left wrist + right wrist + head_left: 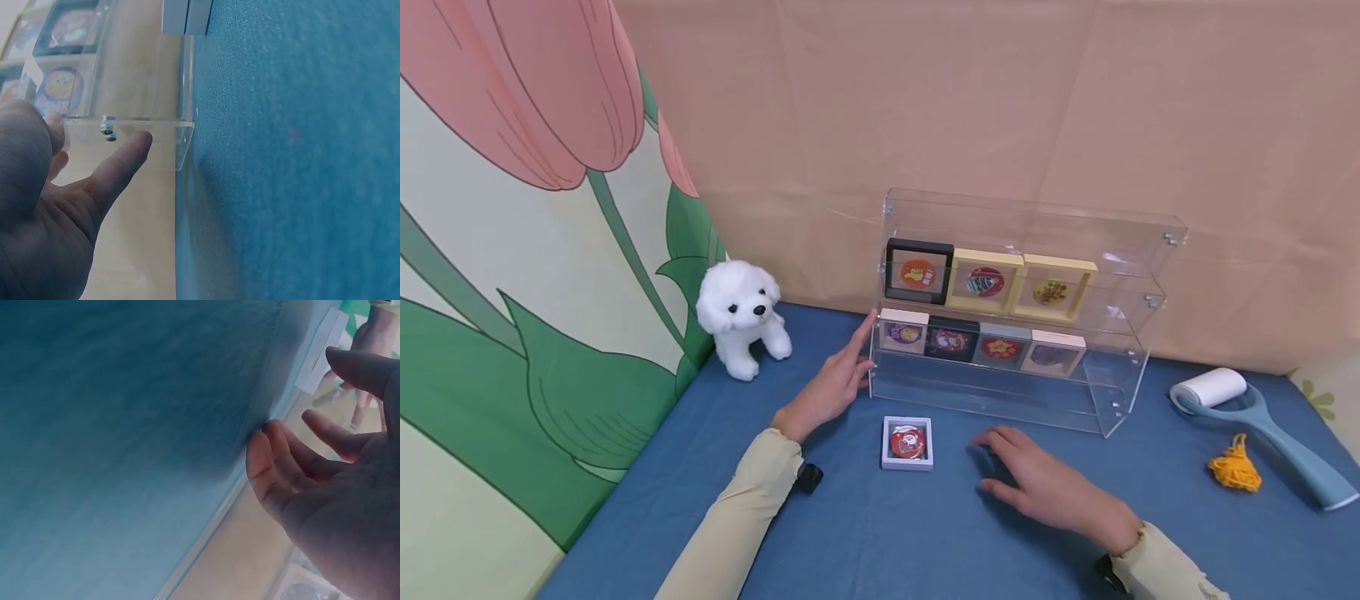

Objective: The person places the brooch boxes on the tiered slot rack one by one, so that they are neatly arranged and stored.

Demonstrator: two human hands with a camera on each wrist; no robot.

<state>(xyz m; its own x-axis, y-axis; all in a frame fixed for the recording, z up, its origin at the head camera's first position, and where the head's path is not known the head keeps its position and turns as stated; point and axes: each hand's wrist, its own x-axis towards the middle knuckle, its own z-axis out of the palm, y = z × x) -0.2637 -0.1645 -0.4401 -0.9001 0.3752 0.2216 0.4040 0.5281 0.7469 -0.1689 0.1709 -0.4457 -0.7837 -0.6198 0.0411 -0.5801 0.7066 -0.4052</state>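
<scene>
A clear acrylic display stand holds several small framed badges on its tiers. My left hand touches the stand's left side panel with extended fingers; in the left wrist view its thumb lies along the panel near a metal screw. On the blue cloth before the stand lies a white square frame with a red round badge inside. To the right of that frame, my right hand hovers low over the cloth, fingers loosely bent and holding nothing.
A white plush dog sits at the back left. On the right are a blue-handled lint roller and a small bundle of orange yarn. A beige backdrop hangs behind the stand, with a tulip-print panel at left.
</scene>
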